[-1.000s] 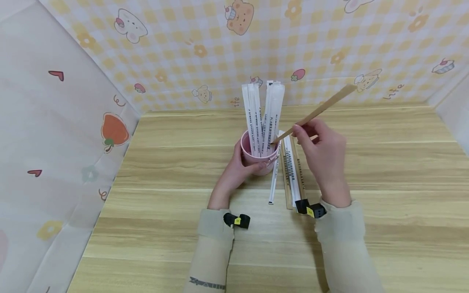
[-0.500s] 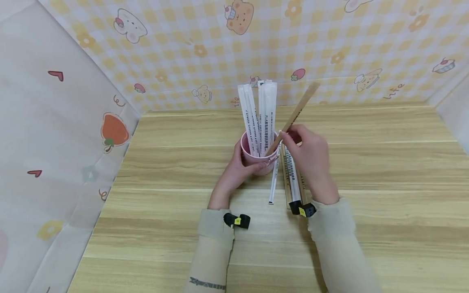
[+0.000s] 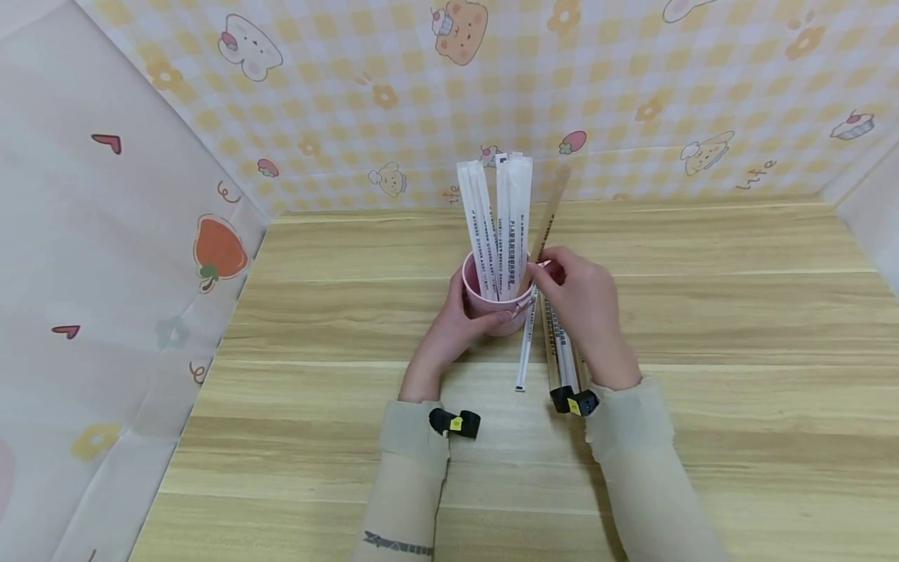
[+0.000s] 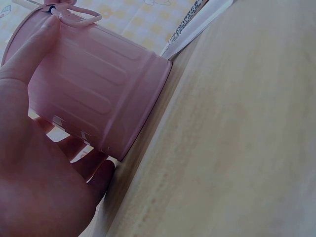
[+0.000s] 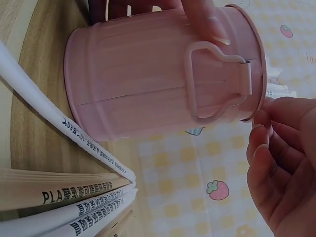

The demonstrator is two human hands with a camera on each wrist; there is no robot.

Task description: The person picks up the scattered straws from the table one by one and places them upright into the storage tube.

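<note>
A small pink metal bucket [image 3: 502,328] with a wire side handle stands on the table. My left hand [image 3: 449,332] grips it from the left, thumb across the front near the rim. Several white paper-wrapped straws [image 3: 518,195] lean upright inside it. With thumb and fingertips my right hand [image 3: 586,304] pinches a brown paper-wrapped straw [image 3: 551,215] at the bucket's right rim. That straw's lower end is inside the bucket, and its top tilts slightly right. In the right wrist view, the fingertips [image 5: 261,118] are right at the rim, and the pinched straw is mostly hidden.
Right of the bucket, a thin white wrapped straw [image 3: 525,355] lies on the wooden table [image 3: 337,297]. Beside it are more brown [image 5: 59,190] and white wrapped straws [image 5: 74,212], partly under my right wrist. A patterned yellow-checked backdrop [image 3: 393,78] rises behind the table.
My right hand has moved left and closer to the bucket. The brown straw has swung from a strong rightward slant to nearly upright, its lower end now inside. My left hand stays put.
</note>
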